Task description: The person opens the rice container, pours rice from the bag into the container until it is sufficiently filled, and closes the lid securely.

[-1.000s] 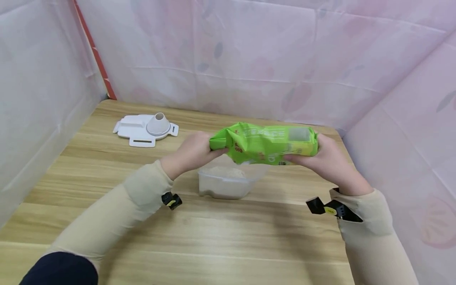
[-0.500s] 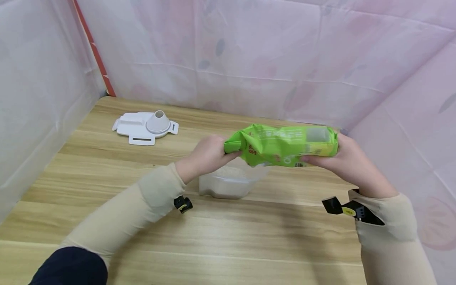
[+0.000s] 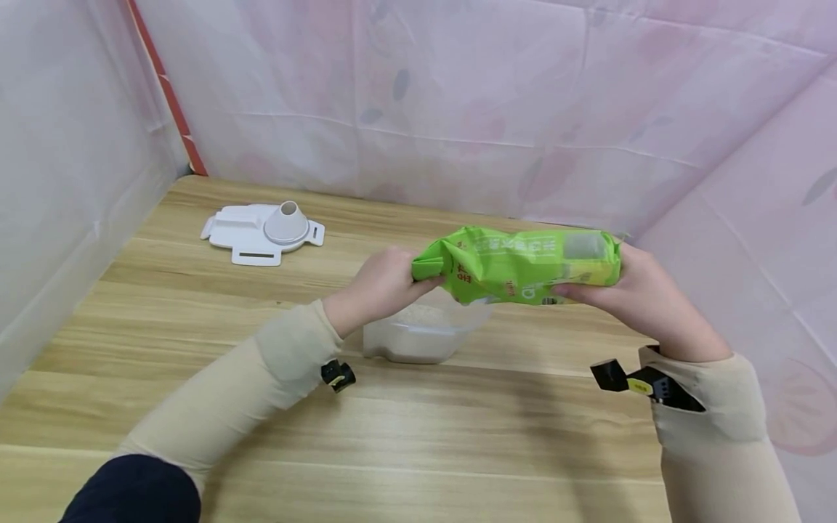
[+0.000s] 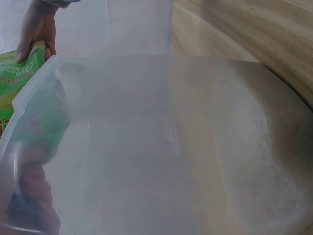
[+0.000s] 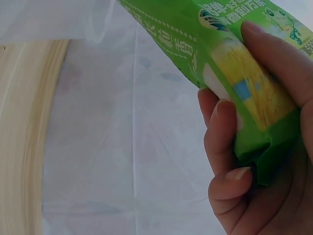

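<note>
A green printed plastic bag (image 3: 516, 265) lies roughly level in the air above a clear plastic container (image 3: 408, 349). My left hand (image 3: 375, 290) pinches the creased, narrower end of the bag. At the other end my right hand (image 3: 647, 301) grips the bag, its thumb on the near side; in the right wrist view its fingers (image 5: 225, 134) curl round the green wrapping. Pale, fine-grained stuff (image 3: 421, 315) sits inside the container, partly hidden by the bag and left hand. The container wall (image 4: 132, 147) fills most of the left wrist view, the left hand blurred behind it.
A white plastic lid-like piece (image 3: 248, 229) with a cone-shaped spout and slotted tabs lies at the back left of the wooden table (image 3: 392, 450). Pale patterned sheets (image 3: 458, 109) stand behind the table and at both sides.
Both hands and the green bag have shifted to the right over the first half second, then stayed almost still. The container has stayed in place.
</note>
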`<state>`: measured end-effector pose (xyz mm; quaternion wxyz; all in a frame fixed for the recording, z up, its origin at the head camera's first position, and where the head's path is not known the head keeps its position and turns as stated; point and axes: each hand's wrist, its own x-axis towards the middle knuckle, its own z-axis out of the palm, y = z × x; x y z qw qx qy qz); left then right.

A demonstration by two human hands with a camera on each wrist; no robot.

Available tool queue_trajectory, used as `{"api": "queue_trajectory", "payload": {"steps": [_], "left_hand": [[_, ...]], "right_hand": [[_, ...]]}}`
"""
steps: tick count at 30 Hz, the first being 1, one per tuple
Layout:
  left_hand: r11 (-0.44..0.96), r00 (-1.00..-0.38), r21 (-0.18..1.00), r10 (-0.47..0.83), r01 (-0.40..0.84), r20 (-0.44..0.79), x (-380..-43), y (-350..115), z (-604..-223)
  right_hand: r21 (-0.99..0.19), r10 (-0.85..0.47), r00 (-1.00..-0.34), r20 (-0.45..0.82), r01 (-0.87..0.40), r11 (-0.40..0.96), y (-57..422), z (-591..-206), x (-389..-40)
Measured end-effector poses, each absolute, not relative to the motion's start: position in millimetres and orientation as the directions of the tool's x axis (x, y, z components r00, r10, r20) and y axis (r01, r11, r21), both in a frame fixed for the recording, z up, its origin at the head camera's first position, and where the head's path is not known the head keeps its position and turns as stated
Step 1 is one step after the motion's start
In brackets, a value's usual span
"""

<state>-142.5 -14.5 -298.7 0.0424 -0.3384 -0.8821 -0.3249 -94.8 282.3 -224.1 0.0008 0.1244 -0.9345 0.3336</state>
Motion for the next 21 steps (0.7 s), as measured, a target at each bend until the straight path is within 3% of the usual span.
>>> {"api": "queue_trajectory", "payload": {"steps": [21], "left_hand": [[0.589,-0.788,0.544,0.558,0.597,0.26,-141.3,-13.5,-300.4]], "right_hand": [[-0.616,-0.209,-0.975,0.079,-0.213,0.758,281.5,-222.4,-94.5]]}}
